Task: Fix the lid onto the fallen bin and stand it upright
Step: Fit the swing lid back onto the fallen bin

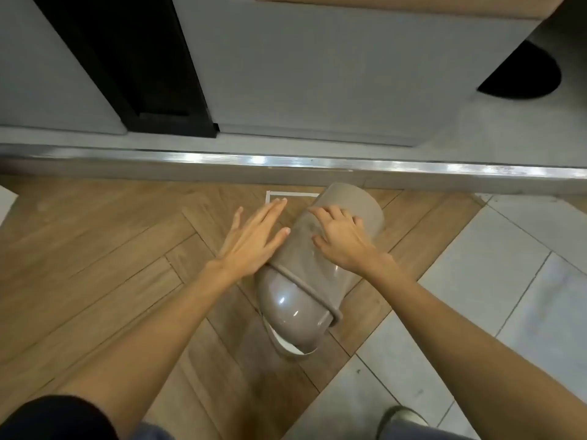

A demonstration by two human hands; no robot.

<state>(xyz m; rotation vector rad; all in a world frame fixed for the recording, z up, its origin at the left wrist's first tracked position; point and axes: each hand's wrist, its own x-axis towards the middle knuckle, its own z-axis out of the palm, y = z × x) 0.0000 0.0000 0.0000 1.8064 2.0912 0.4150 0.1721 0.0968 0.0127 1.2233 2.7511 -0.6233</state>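
One glossy taupe plastic bin [320,249] lies on its side on the herringbone wood floor [95,249], its domed taupe lid [292,309] seated on the near end. The right hand [341,239] rests on top of the bin with fingers spread and curled, not closed around it, and the left hand [251,239] lies flat and open against the bin's left flank. Beyond the bin's far end run one white tape outline [279,195] and one metal threshold strip [286,161]; pale tiles [476,296] flank its right.
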